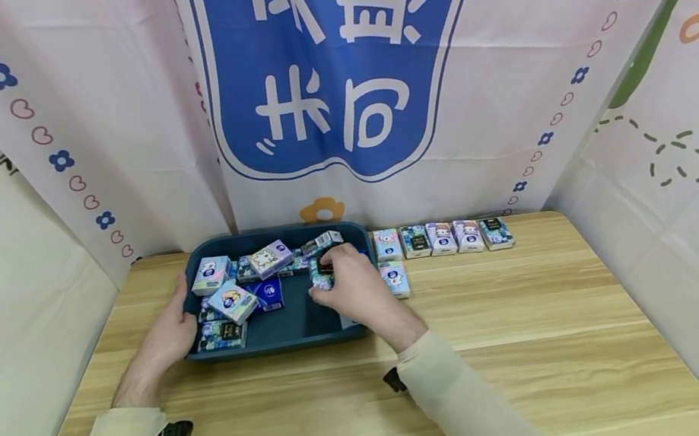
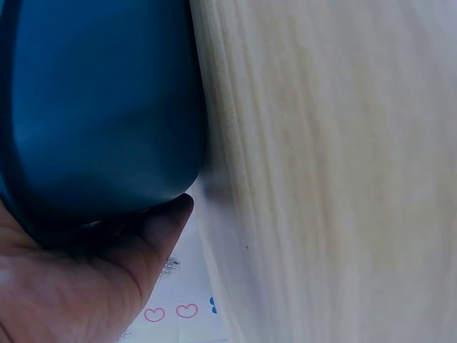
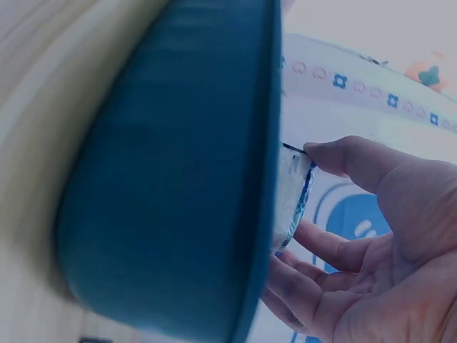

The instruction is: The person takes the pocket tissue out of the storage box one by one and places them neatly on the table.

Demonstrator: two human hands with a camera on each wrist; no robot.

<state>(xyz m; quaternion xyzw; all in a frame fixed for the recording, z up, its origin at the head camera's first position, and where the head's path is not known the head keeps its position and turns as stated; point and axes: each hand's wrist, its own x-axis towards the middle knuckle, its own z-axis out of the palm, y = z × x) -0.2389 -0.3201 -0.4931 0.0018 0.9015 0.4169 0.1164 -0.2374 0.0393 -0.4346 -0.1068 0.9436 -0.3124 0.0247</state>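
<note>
A dark teal plastic bin (image 1: 304, 341) stands near the back of the table and holds several small tissue packs, some stacked at angles. My left hand (image 1: 167, 329) lies against the bin's left end; in the left wrist view its thumb (image 2: 161, 232) touches the outer wall. Over the bin's right part, my right hand (image 1: 357, 286) pinches a tissue pack with a dark floral print (image 1: 320, 277). The right wrist view shows that tissue pack (image 3: 294, 189) edge-on between thumb and fingers, partly behind the bin's wall.
Right of the bin, several tissue packs (image 1: 442, 239) stand side by side in a back row. One more pack (image 1: 394, 280) lies in front of the row's left end, partly behind my right hand. A printed cloth (image 1: 505, 68) hangs behind the wooden table (image 1: 519, 359).
</note>
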